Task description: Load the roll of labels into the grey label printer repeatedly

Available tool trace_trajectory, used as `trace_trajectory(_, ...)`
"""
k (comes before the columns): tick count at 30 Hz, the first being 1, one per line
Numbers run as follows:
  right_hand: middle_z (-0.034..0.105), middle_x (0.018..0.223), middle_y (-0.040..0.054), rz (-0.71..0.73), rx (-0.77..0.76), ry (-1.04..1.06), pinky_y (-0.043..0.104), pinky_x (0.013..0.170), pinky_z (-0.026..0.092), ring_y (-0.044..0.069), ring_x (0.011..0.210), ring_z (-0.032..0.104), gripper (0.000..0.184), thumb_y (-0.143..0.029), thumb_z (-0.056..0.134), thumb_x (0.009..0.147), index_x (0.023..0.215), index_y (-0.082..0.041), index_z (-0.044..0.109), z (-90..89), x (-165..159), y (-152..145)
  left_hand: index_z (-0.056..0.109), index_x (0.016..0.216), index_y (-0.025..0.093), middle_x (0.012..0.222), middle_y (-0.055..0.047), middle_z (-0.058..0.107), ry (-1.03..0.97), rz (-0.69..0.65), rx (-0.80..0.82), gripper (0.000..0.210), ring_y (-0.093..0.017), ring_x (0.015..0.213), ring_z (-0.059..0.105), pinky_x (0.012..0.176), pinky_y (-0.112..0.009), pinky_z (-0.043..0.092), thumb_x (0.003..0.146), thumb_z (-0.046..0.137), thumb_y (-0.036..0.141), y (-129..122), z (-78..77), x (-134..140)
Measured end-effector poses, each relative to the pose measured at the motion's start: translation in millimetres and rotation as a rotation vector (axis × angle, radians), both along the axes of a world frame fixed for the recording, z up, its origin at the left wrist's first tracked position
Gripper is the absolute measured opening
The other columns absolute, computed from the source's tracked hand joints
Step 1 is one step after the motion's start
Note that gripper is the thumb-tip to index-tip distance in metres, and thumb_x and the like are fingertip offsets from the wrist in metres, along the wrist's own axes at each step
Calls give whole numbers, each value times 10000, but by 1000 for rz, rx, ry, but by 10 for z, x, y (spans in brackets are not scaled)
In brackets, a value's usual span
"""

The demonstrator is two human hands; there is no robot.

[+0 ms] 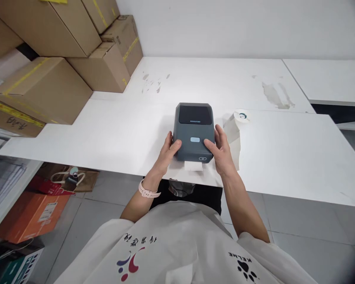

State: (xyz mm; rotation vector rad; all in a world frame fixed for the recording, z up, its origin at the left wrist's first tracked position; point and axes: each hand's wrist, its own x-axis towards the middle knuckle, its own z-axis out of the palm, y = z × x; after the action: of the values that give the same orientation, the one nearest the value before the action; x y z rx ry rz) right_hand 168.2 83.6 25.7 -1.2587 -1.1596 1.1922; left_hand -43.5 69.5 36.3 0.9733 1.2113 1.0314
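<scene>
A dark grey label printer (194, 132) sits near the front edge of the white table, its lid down. From its front slot sticks a short white label strip (193, 166). My left hand (166, 152) grips the printer's left side, thumb on the top edge. On the opposite side my right hand (223, 152) holds it the same way, with the thumb on top. Just right of the printer lies a roll of labels (241, 116), and a long strip of pale backing paper (234, 140) runs from it toward the front edge, passing behind my right hand.
Cardboard boxes (47, 86) with yellow tape are stacked at the back left of the white table (284, 157). A white wall (239, 27) stands behind. Below left, an orange box (32, 215) and a paper bag (88, 179) are on the floor.
</scene>
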Motion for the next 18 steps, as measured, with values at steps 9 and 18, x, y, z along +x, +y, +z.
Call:
trace_trajectory(9,376,1705,27,81,-206,245,544,1295,353,318,1561,389,1129,-629,844,725,1653,-395,244,-77,13,-34,393,1579,273,1600,-108,524,-35,42,138,815,-345,1486,491,1217,-514,439,879,746,497,-20,-31,199)
trace_trajectory(18,371,1710,23,81,-133,235,550,1303,316,321,1576,354,1046,-646,812,740,1623,-376,321,-150,0,-3,586,1284,232,1359,-107,638,233,437,215,606,-238,1204,621,1031,-392,508,808,790,547,-383,-228,226)
